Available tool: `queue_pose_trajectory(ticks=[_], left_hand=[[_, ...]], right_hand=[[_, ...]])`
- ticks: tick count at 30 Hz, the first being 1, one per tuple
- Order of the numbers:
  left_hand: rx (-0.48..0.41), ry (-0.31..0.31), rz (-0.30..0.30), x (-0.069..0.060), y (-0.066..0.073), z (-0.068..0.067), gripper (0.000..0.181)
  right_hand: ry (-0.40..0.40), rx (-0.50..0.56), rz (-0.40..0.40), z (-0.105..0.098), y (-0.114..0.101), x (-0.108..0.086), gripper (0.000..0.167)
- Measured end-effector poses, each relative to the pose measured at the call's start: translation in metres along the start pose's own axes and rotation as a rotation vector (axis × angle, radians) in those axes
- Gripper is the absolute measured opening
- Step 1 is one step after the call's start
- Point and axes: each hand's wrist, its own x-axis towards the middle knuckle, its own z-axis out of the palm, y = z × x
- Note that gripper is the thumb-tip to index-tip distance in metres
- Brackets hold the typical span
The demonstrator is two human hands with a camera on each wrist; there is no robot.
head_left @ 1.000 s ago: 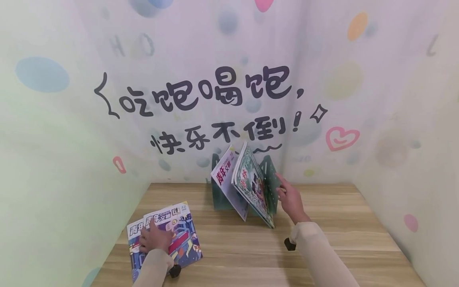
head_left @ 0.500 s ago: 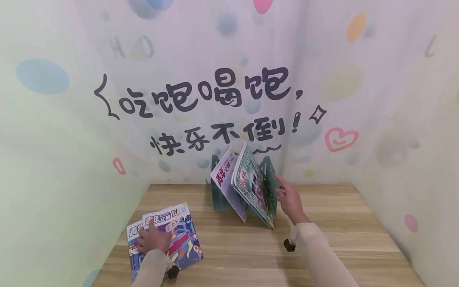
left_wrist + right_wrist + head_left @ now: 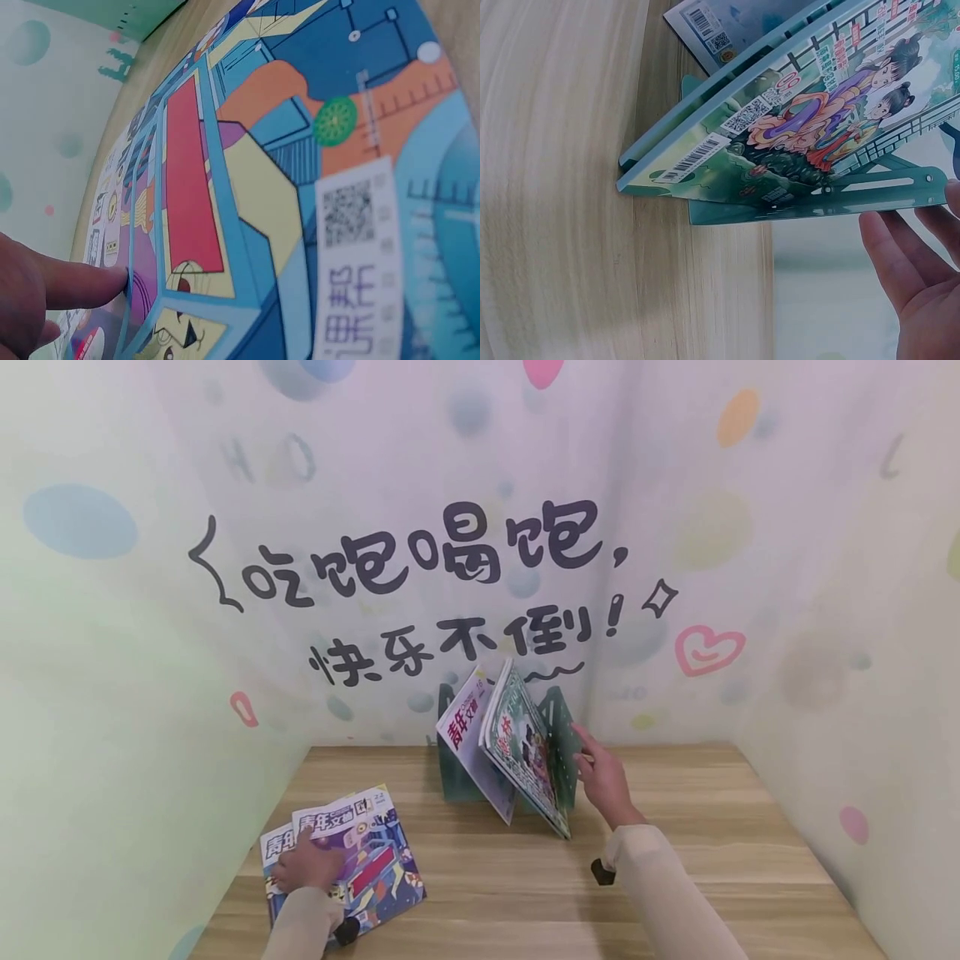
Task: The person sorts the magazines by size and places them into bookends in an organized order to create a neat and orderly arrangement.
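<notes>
Green metal-looking panels form a rack (image 3: 567, 756) standing at about the middle of the counter's (image 3: 510, 893) back edge, where a person's right hand (image 3: 607, 785) touches the outer face of its right panel with fingers extended. Well apart from it, the left hand (image 3: 306, 864) rests on two overlapping magazines (image 3: 378, 860) lying flat near the counter's left edge, toward the front-left corner, one straight finger pressing a purple patch of the upper cover. The covers are busy and bright: a white title band with dark lettering and a "22" in the upper right corner, below it deep blue line work, a red panel framed in pale blue, cream and orange shapes, and a QR code on a white label. In the rack, a pale magazine (image 3: 474, 743) with a red title leans to the left; beside it tilt green-edged magazines (image 3: 528, 752), the front one showing two robed figures, a barcode and a QR code, their lower corner on the counter. Behind, a pastel wall (image 3: 450, 452) carries large dark lettering.
</notes>
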Motion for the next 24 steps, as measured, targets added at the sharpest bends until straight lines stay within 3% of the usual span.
queue_pose_trajectory(ticks=[5,15,24], left_hand=[[-0.022,0.014,0.044,-0.0022,-0.0027,-0.0044,0.075],[-0.222,0.054,0.062,-0.0016,-0.0037,-0.0034,0.064],[-0.278,0.028,0.068,0.0006,-0.0012,-0.0003,0.063]], right_hand=[[-0.005,0.002,0.002,0.0002,-0.0006,0.0000,0.057],[-0.009,-0.007,0.017,-0.0006,0.0001,0.0006,0.057],[-0.010,-0.010,0.014,-0.0005,-0.0003,0.0008,0.058]])
